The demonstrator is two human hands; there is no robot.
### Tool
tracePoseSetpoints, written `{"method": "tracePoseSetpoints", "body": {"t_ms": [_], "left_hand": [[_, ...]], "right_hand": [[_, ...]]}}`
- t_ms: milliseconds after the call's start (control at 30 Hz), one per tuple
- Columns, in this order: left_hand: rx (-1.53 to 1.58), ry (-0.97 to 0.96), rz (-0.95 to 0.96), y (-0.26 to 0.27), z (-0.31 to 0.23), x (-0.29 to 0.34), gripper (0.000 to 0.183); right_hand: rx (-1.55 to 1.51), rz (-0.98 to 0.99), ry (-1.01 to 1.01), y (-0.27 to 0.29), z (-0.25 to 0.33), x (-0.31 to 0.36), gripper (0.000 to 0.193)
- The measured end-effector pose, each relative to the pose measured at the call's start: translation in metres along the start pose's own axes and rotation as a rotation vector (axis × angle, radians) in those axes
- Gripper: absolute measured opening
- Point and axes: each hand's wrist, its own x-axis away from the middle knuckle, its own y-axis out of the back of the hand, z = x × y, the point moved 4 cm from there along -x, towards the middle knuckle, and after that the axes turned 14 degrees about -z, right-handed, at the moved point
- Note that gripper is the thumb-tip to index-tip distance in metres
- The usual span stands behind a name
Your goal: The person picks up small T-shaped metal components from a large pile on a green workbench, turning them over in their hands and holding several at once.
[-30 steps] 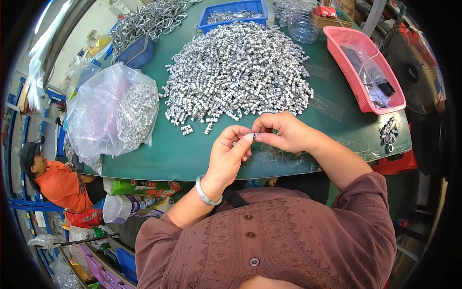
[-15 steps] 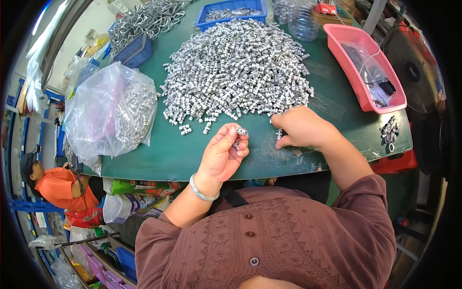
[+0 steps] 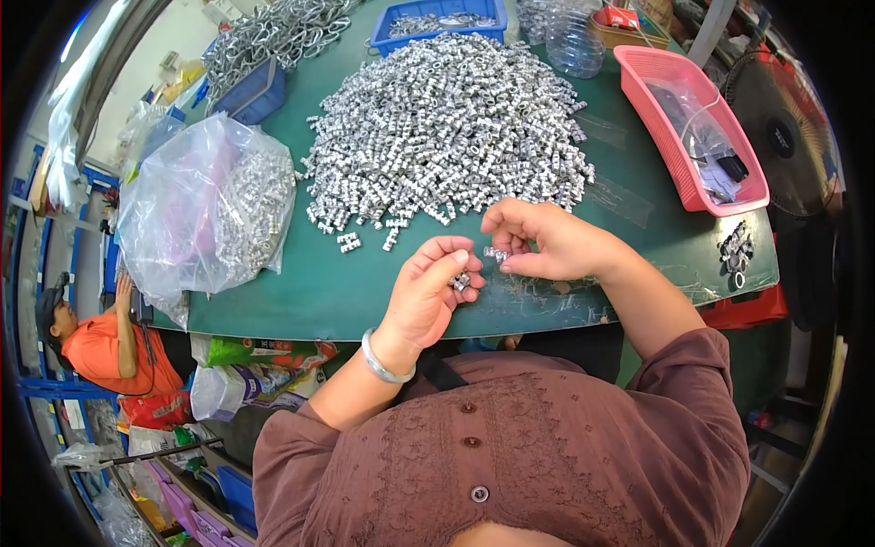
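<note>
A large heap of small silvery ribbed metal fittings (image 3: 447, 128) covers the middle of the green table (image 3: 355, 296). In front of it, my left hand (image 3: 430, 287) is curled palm-up around several of these metal fittings (image 3: 461, 281), thumb pressed over them. Just to its right, my right hand (image 3: 551, 244) pinches one metal fitting (image 3: 495, 254) between thumb and fingers, close to the left fingertips. A few loose fittings (image 3: 349, 242) lie at the heap's near left edge.
A clear plastic bag (image 3: 205, 214) with more fittings stands at the left. Blue bins (image 3: 437, 25) and metal links (image 3: 273, 46) sit at the back. At the right are a pink basket (image 3: 697, 137), dark rings (image 3: 736, 253) and a fan (image 3: 779, 137). Another person (image 3: 105, 351) is at far left.
My right hand has moved left from the heap's near right edge, bringing a metal fitting beside my left hand. The fittings in my left hand have shifted lower in the fingers.
</note>
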Motion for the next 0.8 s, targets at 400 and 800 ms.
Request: {"method": "tracePoseSetpoints", "body": {"t_ms": [400, 800], "left_hand": [[-0.196, -0.206, 0.066, -0.008, 0.001, 0.001, 0.016], [0.232, 0.114, 0.149, 0.002, 0.007, -0.008, 0.011]], "right_hand": [[-0.365, 0.067, -0.166, -0.01, -0.001, 0.001, 0.029], [0.884, -0.04, 0.292, 0.006, -0.007, 0.001, 0.021]]}}
